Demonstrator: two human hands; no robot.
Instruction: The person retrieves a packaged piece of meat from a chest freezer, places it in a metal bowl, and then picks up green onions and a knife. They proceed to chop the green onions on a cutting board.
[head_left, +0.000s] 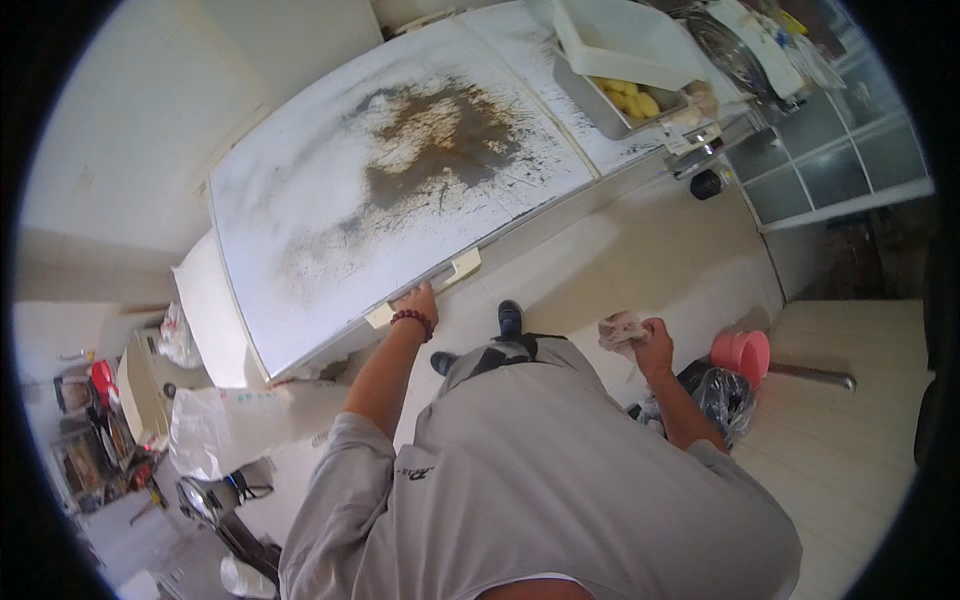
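Observation:
In front of me stands a chest freezer with a white lid (300, 202), its top worn brown and dark in the middle. My left hand (420, 304), with a dark red bead bracelet at the wrist, is curled around the cream handle (466, 262) on the lid's front edge. The lid looks closed. Off to the right, over the floor, my right hand (655, 349) holds a small crumpled pinkish-white bundle (621, 332), perhaps a wrapped packet or a cloth; which one I cannot tell.
A white plastic tub (622, 41) rests tilted on a metal container (581, 82) of yellow, potato-like pieces at the lid's right end. A pink bucket (741, 356) and a black plastic bag (724, 401) stand at right. White plastic bags (217, 431) lie at left.

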